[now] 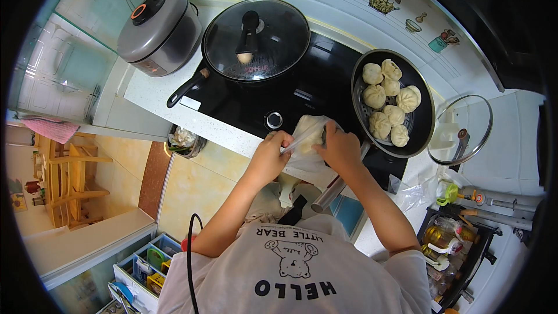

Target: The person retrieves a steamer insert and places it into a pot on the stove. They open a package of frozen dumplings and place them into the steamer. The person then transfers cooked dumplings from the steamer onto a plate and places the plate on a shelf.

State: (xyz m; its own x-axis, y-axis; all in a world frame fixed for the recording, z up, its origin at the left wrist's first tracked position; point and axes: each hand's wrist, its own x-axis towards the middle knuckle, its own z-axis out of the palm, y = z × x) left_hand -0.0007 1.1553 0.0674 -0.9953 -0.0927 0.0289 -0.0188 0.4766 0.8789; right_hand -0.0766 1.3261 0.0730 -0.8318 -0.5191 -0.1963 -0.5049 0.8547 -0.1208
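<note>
My left hand (271, 156) pinches the edge of a clear plastic bag (301, 161) over the front edge of the cooktop. Something pale, perhaps buns, shows inside; the film blurs its shape. On the bag's other side, my right hand (339, 145) has thumb and fingers closed on its rim. A dark patch shows between those fingers, too hidden to name. Just right of this hand, a deep pan (422, 141) holds several steamed buns (394, 115) on a perforated steamer plate (407, 123). Its long metal handle (324, 196) passes beneath my right forearm.
A frying pan with a glass lid (274, 52) stands at the back left of the black cooktop (261, 100), its handle (188, 88) pointing left. Beyond it is a grey rice cooker (161, 30). Another glass lid (484, 144) leans at right, near a rack of bottles (440, 240).
</note>
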